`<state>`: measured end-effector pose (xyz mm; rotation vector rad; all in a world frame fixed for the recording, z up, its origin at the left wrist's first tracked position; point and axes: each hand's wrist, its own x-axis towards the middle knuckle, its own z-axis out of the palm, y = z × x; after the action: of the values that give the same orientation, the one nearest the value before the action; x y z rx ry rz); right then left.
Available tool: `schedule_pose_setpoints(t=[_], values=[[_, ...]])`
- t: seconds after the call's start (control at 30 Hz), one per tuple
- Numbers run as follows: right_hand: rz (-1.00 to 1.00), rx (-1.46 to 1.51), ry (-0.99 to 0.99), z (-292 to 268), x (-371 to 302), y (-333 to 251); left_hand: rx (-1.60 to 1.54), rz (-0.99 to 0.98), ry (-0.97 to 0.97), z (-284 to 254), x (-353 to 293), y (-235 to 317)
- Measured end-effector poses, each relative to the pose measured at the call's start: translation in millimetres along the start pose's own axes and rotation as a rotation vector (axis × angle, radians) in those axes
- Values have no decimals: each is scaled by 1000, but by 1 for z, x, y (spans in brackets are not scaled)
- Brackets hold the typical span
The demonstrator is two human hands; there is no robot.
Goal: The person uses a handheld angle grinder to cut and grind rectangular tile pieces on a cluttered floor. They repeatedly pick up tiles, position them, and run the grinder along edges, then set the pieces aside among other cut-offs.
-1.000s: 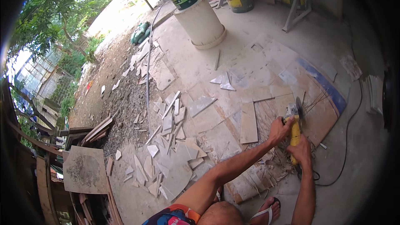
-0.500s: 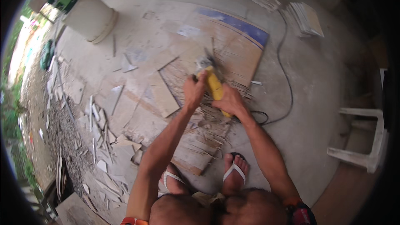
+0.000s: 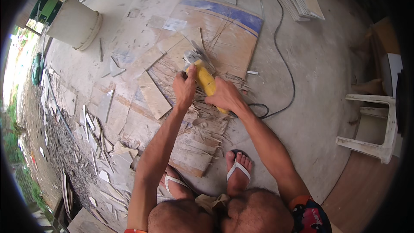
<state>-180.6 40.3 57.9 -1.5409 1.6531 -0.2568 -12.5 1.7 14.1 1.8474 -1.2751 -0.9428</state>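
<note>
Grip: right hand (image 3: 226, 96) was closed round grinder (image 3: 205, 80) rear, left hand (image 3: 184, 89) round its front | grinder was above splintered board (image 3: 235, 62) | disc (image 3: 206, 59) stood by tile (image 3: 179, 48), contact unclear; pinching there could perhaps cause kickback

Yellow elongated plastic angle grinder (image 3: 207, 83): smooth, semi-matt body w/ dusty smudges; its grey blocky metal gear head (image 3: 190, 56) has a dull sheen. Beige rect. ceramic-look tile strip (image 3: 154, 96): flat, matt, chalky. Brown blue-banded wood-look sheet (image 3: 240, 47): matt, scuffed, dusty; nearer end v. rough, fibrous & splintered. Grey concrete floor (image 3: 319, 73): matt, powdery. Off-white cylindrical plastic drum (image 3: 75, 25): smooth, low sheen, grimy. White plastic stool (image 3: 366, 147): smooth but stained. Thin black cable (image 3: 289, 64): rubbery, matt. White-strapped sandal (image 3: 234, 170): strap smooth, rubber-look. Orange-and-dark printed shorts (image 3: 307, 215): soft matt cloth.
</note>
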Motion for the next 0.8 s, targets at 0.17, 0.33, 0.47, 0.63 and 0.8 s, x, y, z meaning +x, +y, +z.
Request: schedule_pose_setpoints(t=[0.17,0.33,0.47,0.63,0.8], values=[[53,6,-10,-1,5,-7,10,-15,-50,-2,6,2],[-1,18,19,0,-7,8,70,37,-48,-1,-8,6],[-13,17,31,4,-17,16,44,50,-23,2,-25,8],[-53,-3,53,7,-25,25,30,52,-26,5,-36,6],[-24,10,33,3,-23,20,-43,48,2,9,-29,1]])
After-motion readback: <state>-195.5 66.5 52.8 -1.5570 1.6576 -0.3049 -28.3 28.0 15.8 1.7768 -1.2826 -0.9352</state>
